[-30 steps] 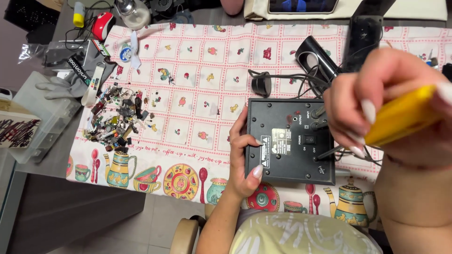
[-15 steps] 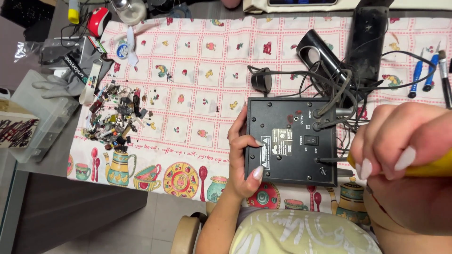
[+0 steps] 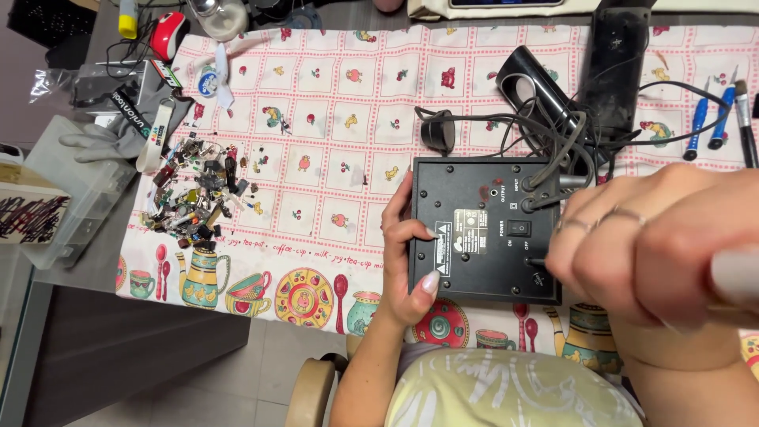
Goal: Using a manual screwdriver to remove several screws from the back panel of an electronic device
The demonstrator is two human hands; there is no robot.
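A black box-shaped device [image 3: 474, 229] lies back panel up on the patterned tablecloth [image 3: 316, 103]; the panel has sockets, a switch and a label. My left hand [image 3: 407, 261] grips its left edge, thumb on the panel. My right hand [image 3: 648, 245] is close to the camera and blurred. It hovers over the device's right side, its fingers closed on a pale, blurred tool handle [image 3: 735, 273]. Black cables [image 3: 545, 126] plug into the upper right of the panel.
A heap of small electronic parts [image 3: 194, 198] lies at the left. Behind the device are a long black speaker [image 3: 613, 63] and a black cylinder [image 3: 526, 79]. Blue screwdrivers [image 3: 700, 126] and a brush [image 3: 743, 111] lie far right. A clear plastic box [image 3: 71, 190] sits off the left edge.
My right hand has dropped lower and further right with the tool, which showed yellow before and is now a pale blur. My left hand has stayed on the device's edge.
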